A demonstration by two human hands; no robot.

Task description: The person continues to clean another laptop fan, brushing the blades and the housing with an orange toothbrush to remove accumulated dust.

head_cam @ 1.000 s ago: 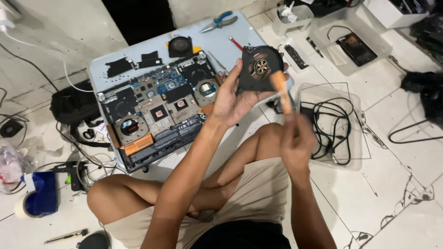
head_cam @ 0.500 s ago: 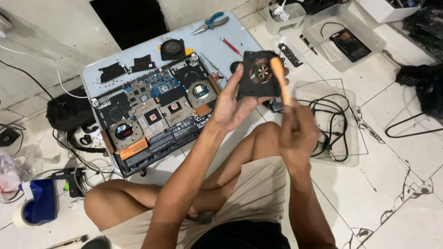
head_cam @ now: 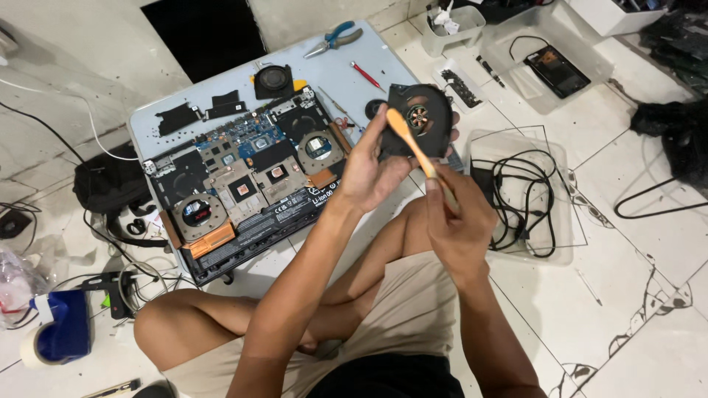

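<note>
At centre left lies an opened laptop with bare circuit boards point(head_cam: 243, 184). Just right, the left hand point(head_cam: 369, 173) grips a round black cooling fan point(head_cam: 417, 125), upper centre. The right hand point(head_cam: 457, 217) clasps an orange-handled brush point(head_cam: 417, 151) against it.

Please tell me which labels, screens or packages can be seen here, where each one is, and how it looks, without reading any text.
Battery label: on the black battery at the near edge of the opened laptop; a long strip with white print.
Phone screen: in the clear tray at top right; a dark rectangle, switched off.
Plastic bag: at the far left on the floor; clear and crumpled.
</note>
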